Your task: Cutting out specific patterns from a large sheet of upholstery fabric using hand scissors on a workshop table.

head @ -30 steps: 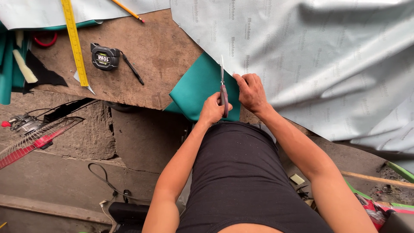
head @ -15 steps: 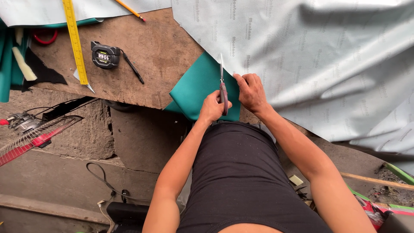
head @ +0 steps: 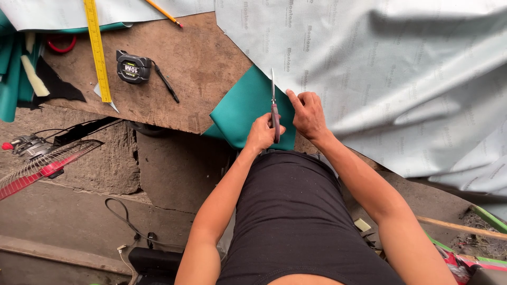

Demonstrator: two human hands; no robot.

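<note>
A large sheet of pale grey-backed material [head: 401, 79] lies over the brown wooden table [head: 200, 68], and its teal face [head: 243, 108] shows where a corner is turned over. My left hand [head: 261, 133] is closed around the reddish handles of a pair of scissors [head: 273, 103]. The blades point away from me along the line between the teal flap and the grey backing. My right hand [head: 307, 113] lies flat on the grey sheet just right of the blades, with the index finger stretched toward them.
On the table to the left are a yellow ruler [head: 97, 50], a black tape measure [head: 133, 67], a black pen [head: 165, 83] and an orange pencil [head: 163, 11]. Teal offcuts [head: 10, 79] hang at the far left. A red fan grille [head: 39, 166] and cables [head: 127, 221] sit below.
</note>
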